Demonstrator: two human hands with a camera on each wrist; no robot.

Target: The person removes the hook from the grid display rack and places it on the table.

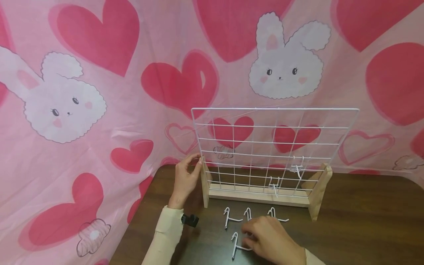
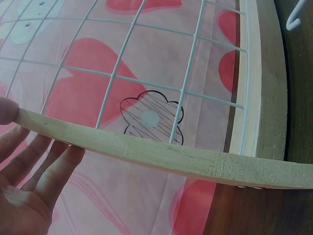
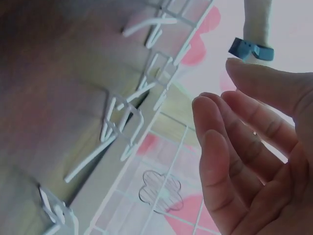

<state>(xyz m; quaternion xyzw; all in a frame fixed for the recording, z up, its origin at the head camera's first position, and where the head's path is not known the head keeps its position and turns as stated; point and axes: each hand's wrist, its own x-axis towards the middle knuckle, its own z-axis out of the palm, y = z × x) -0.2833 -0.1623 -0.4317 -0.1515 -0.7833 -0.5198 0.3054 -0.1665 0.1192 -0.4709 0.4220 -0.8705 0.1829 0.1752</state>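
Left hand (image 1: 186,180) pinches the wooden end of a wire rack (image 1: 251,196), right of centre, bearing two hung hooks (image 1: 274,187). Bottom centre, the empty right hand (image 1: 269,237), fingers loosely curved, is near loose hooks (image 1: 227,219) on the counter (image 1: 374,209).

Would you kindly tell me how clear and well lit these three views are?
Head: softly lit, white wire grid crisp, right hand slightly blurred; left wrist: bright, pale wooden upright sharp; right wrist: hazy, white wire hooks soft, dark brown wooden table dim, pink heart-print backdrop washed out.
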